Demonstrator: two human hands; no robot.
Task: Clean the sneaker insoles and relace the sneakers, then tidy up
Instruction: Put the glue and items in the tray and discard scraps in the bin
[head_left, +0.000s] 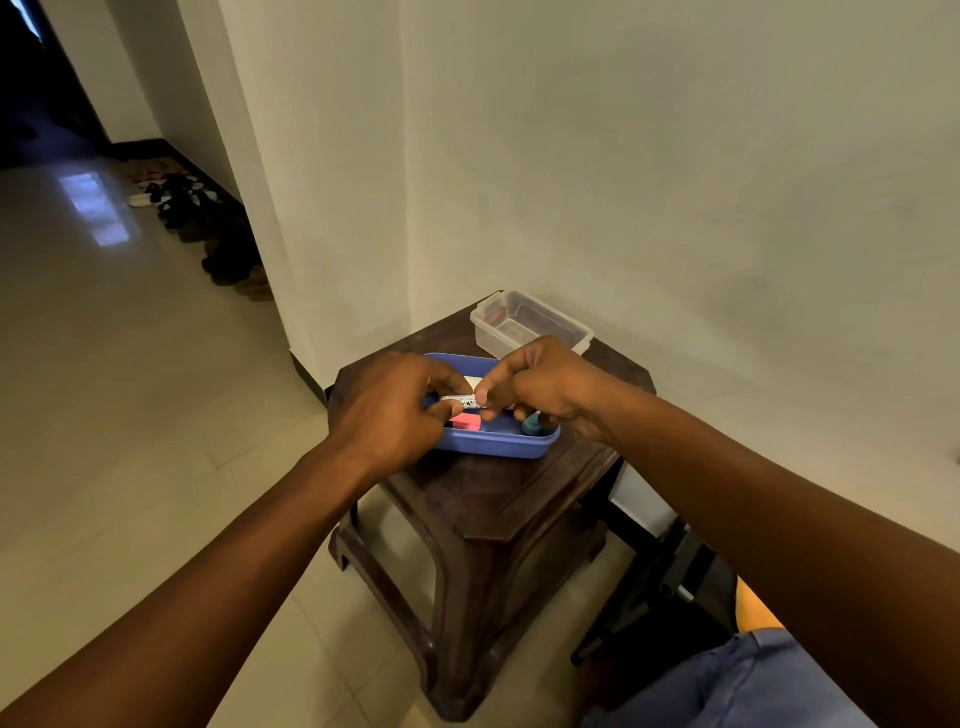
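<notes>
Holding a slim white tube-like item with dark print (464, 400) between them, the left hand (387, 415) and the right hand (545, 387) meet above a shallow blue plastic tray (501, 447). The item's long axis runs roughly level, left to right across the view; the left fingers pinch one end, the right thumb and forefinger (483, 396) pinch the other. Which end is its cap or tip cannot be told. Inside the tray lie a pink rectangular block (466, 422) just below the item and a teal rounded object (531, 425) partly hidden by the right hand. The tray sits on a dark brown plastic stool (498, 499). A clear lidless plastic box (530, 325) stands behind it, near the wall corner.
</notes>
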